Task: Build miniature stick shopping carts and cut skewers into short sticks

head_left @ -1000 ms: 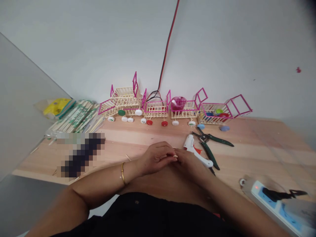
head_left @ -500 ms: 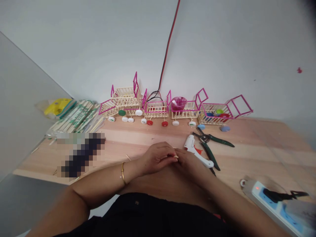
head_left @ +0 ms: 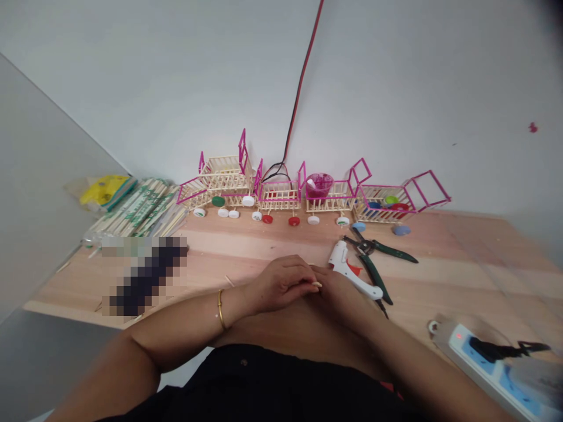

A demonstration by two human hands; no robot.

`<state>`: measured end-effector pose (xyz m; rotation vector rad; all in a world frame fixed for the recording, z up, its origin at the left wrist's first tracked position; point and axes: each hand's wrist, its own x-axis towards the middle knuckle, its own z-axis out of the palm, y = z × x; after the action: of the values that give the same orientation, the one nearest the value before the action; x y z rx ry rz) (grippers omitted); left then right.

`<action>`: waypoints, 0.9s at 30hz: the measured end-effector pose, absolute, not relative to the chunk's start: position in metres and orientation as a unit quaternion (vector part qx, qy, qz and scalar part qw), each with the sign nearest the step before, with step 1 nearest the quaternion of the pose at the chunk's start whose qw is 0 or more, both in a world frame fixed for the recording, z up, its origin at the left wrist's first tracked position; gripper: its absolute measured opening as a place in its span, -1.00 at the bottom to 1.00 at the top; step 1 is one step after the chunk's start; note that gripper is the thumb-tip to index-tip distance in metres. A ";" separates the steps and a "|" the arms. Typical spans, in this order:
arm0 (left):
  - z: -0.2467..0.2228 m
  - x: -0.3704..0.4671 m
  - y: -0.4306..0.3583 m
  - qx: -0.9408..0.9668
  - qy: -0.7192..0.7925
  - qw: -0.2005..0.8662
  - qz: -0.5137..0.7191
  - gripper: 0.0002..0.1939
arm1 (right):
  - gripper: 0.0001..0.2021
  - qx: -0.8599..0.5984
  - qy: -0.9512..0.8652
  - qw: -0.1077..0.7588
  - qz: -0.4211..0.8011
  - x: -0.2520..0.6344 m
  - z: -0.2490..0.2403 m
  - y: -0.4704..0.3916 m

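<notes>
My left hand, with a gold bracelet on its wrist, is closed, thumb and fingers pinched together. Against it rests my right hand, its fingers curled and mostly hidden behind the left. A tiny pale tip shows where the two meet; whether it is a fingernail or the end of a stick I cannot tell. Just right of my hands lies a white glue gun with an orange trigger. Beside it are pruning shears with green handles, spread apart.
Several small stick carts with magenta edges and bottle-cap wheels line the wall. A magenta cup sits in one. Packs of wooden sticks and a yellow bag lie left. A power strip with plugs is at the right.
Both hands have shifted very slightly to the right and toward me, still together. The objects on the table stay where they were.
</notes>
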<state>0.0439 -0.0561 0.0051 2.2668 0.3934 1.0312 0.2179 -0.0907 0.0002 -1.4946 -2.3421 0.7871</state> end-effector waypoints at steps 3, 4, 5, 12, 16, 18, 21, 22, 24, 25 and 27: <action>0.006 0.044 -0.056 0.855 0.148 0.309 0.389 -0.86 | -0.80 -0.506 -0.802 0.121 0.294 0.217 0.002 -0.090; 0.006 0.044 -0.056 0.855 0.148 0.310 0.388 -0.86 | -0.80 -0.506 -0.800 0.119 0.299 0.217 0.003 -0.089; 0.006 0.044 -0.056 0.855 0.148 0.310 0.387 -0.87 | -0.80 -0.508 -0.798 0.119 0.303 0.217 0.004 -0.089; 0.004 0.044 -0.056 0.852 0.156 0.317 0.386 -0.85 | -0.81 -0.517 -0.798 0.119 0.287 0.216 0.005 -0.090; 0.003 0.043 -0.055 0.843 0.166 0.332 0.390 -0.85 | -0.84 -0.516 -0.806 0.105 0.270 0.216 0.003 -0.090; 0.003 0.042 -0.053 0.834 0.172 0.343 0.396 -0.86 | -0.83 -0.511 -0.814 0.099 0.258 0.215 0.001 -0.090; 0.003 0.041 -0.051 0.827 0.188 0.350 0.397 -0.83 | -0.80 -0.503 -0.820 0.109 0.251 0.215 -0.002 -0.090; 0.002 0.041 -0.051 0.828 0.191 0.351 0.393 -0.82 | -0.79 -0.504 -0.819 0.109 0.251 0.215 -0.003 -0.090; 0.003 0.041 -0.051 0.830 0.190 0.354 0.388 -0.80 | -0.80 -0.508 -0.817 0.105 0.250 0.215 -0.003 -0.089; 0.003 0.041 -0.052 0.831 0.187 0.354 0.387 -0.80 | -0.80 -0.507 -0.818 0.101 0.251 0.215 -0.002 -0.089; 0.003 0.042 -0.053 0.831 0.180 0.352 0.391 -0.81 | -0.81 -0.506 -0.820 0.096 0.252 0.216 -0.001 -0.089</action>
<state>0.0418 -0.0530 0.0029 2.1512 0.4663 1.0114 0.2156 -0.0894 -0.0009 -1.4981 -2.4289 0.7464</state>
